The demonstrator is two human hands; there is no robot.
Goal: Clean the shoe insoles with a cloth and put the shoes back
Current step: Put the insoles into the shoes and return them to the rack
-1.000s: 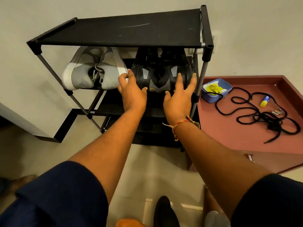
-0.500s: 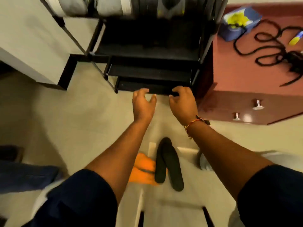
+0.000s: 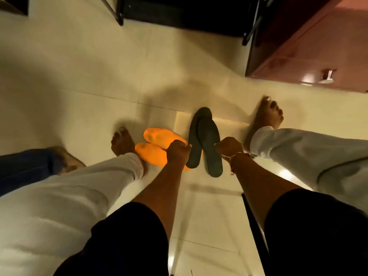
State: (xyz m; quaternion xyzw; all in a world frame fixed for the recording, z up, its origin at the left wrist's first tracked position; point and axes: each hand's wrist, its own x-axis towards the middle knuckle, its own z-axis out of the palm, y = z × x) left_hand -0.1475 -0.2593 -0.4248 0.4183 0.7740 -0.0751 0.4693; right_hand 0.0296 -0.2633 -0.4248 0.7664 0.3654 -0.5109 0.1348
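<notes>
1. The pair of flat dark grey foam insoles [image 3: 207, 136] is lying on the cream tiled floor [image 3: 79, 76] right between your arms, one overlapping the other. Just left of them is a pair of bright orange insoles [image 3: 157, 136], also overlapped. The two pairs look like they're touching, or close to it.
2. Your left hand [image 3: 178, 150] is down where the orange pair meets the grey, fingers curled under. Your right hand [image 3: 229, 146] is at the right edge of the grey pair, curled the same way. Honestly can't tell if either one has an insole pinched. The backs of your hands hide the fingertips and it's all a bit blurry.
3. Progress, my guess: you're partway at best. The insoles are out on the floor, but there's no cloth or shoe in shot, so I can't say if any wiping is done. Refitting the insoles and racking the shoes looks like what's left.
4. Head count: four insoles (two grey, two orange), two hands, zero cloths, zero shoes.
5. Further out: your two bare feet [image 3: 121, 141] either side, and someone else's foot in blue jeans [image 3: 67, 160] far left. The bottom of the black metal shoe rack [image 3: 179, 10] is up top, with a reddish-brown wooden cabinet [image 3: 318, 46] and its one metal knob [image 3: 326, 75] top right.
</notes>
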